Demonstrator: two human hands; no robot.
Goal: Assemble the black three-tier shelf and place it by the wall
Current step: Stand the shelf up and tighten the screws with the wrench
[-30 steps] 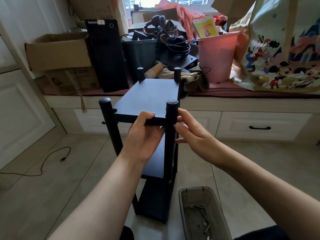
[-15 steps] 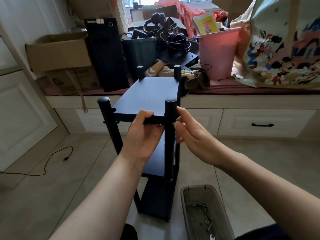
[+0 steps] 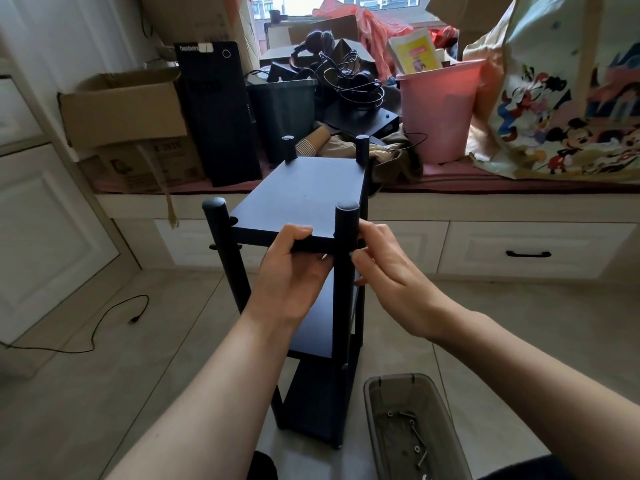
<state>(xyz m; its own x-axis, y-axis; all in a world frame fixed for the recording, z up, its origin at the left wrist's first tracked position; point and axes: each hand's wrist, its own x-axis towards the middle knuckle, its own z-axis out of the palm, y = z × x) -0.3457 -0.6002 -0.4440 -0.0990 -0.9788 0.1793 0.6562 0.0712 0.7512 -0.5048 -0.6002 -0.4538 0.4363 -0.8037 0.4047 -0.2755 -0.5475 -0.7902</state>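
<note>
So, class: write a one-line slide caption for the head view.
Left hand grips the black shelf's top board; right hand works at its front post.

I am looking down on the black three-tier shelf (image 3: 311, 188) standing upright on the tiled floor (image 3: 104, 393), its four round posts rising above the top board. My left hand (image 3: 294, 271) is gripping the near edge of that top board with the thumb lying on its surface, while my right hand (image 3: 388, 268) is curling its fingers at the near-right post (image 3: 346, 233) just below the board. At five o'clock a grey tray (image 3: 450, 424) is holding loose screws (image 3: 415, 441).
</note>
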